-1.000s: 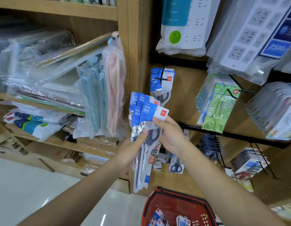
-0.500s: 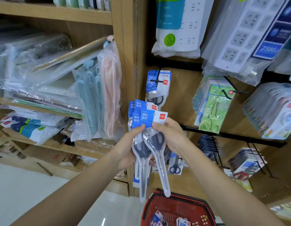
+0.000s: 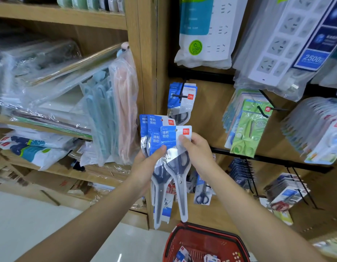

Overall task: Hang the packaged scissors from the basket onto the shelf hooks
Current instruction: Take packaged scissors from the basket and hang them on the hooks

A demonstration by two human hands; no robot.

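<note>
My left hand (image 3: pixel 146 165) grips a bunch of packaged scissors (image 3: pixel 154 133) with blue and white header cards. My right hand (image 3: pixel 197 150) pinches the front pack (image 3: pixel 178 167) by its white card corner, and it overlaps the bunch in my left hand. Both hands are held in front of the shelf post. Just above them a black hook (image 3: pixel 180 95) carries packs of the same scissors (image 3: pixel 180 103). The red basket (image 3: pixel 203 241) sits below with a few more packs inside.
Green scissors packs (image 3: pixel 247 129) hang on a hook to the right, beside stacked blister packs (image 3: pixel 315 129). Bagged power strips (image 3: pixel 203 31) hang above. Left shelves hold plastic-wrapped goods (image 3: pixel 59 87). Lower hooks carry small packs (image 3: pixel 239 173).
My right hand has drawn the front pack out so it hangs straight beside the bunch. The view has shifted slightly closer to the shelf.
</note>
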